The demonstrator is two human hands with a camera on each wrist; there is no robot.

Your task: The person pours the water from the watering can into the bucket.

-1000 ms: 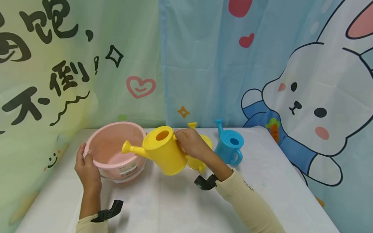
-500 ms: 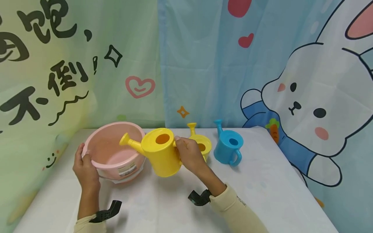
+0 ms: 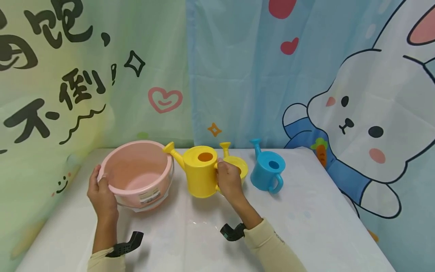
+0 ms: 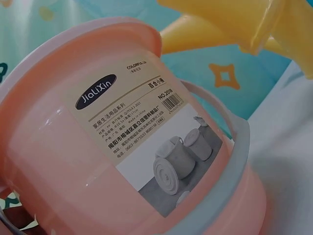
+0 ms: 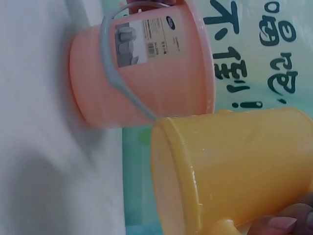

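My left hand (image 3: 103,198) holds the pink bucket (image 3: 146,198) by its left rim; the bucket leans a little toward me. Its paper label (image 4: 142,112) and grey carrying handle (image 4: 227,176) face the left wrist view. With my right hand (image 3: 229,177) I grip the handle of a yellow watering can (image 3: 200,175), raised off the table and nearly upright. The can's spout (image 3: 175,154) points left beside the bucket's right rim; whether they touch I cannot tell. In the right wrist view its wet-looking side (image 5: 244,156) fills the lower right.
A second yellow watering can (image 3: 238,163) stands behind my right hand, partly hidden. To its right is a blue watering can (image 3: 266,173). Small shiny drops (image 3: 199,223) lie on the white table (image 3: 176,249). A printed curtain (image 3: 231,75) hangs behind.
The held watering can has moved right, away from over the bucket, and has come from tilted to nearly upright. Shiny drops now show on the table. My left hand stays on the bucket.
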